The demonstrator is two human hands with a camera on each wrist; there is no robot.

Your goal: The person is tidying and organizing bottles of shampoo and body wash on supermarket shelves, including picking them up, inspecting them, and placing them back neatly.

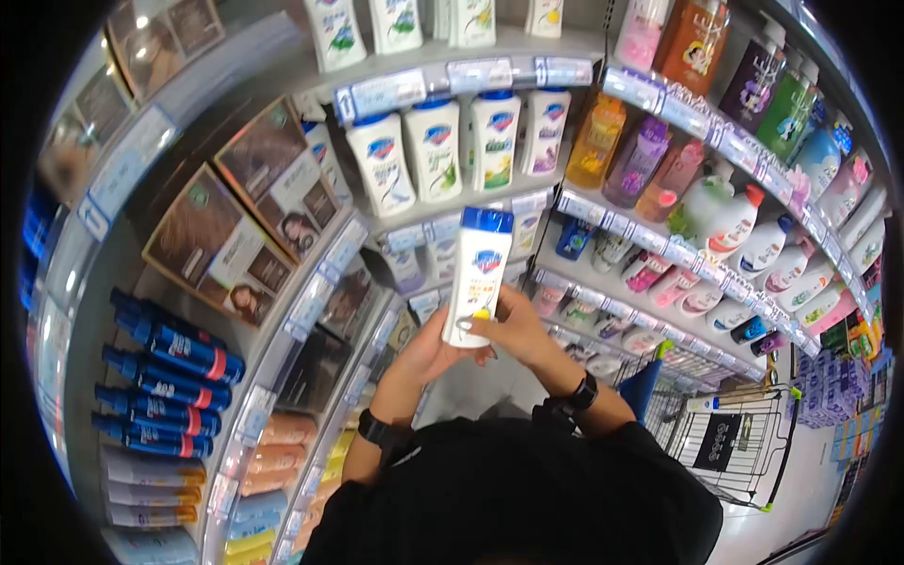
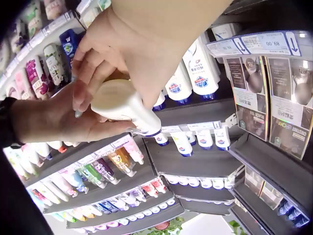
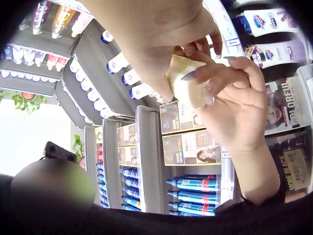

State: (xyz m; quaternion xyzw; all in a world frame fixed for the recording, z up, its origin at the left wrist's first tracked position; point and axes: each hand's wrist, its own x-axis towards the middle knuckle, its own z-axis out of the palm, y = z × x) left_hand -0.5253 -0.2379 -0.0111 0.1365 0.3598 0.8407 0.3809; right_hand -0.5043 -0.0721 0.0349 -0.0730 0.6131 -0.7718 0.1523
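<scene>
The left hand and the right hand both hold a tall white plastic bottle with a blue cap, gripping it low around the base. That low grip leaves the printed front and cap uncovered, probably so the label can be read; exactly how the left fingers sit behind the base is hard to tell. Beyond the hands, similar white, blue-capped bottles stand upright, labels outward, presumably for easy comparison. Dark, glossy cardboard hair-colour boxes lean left of the left hand.
</scene>
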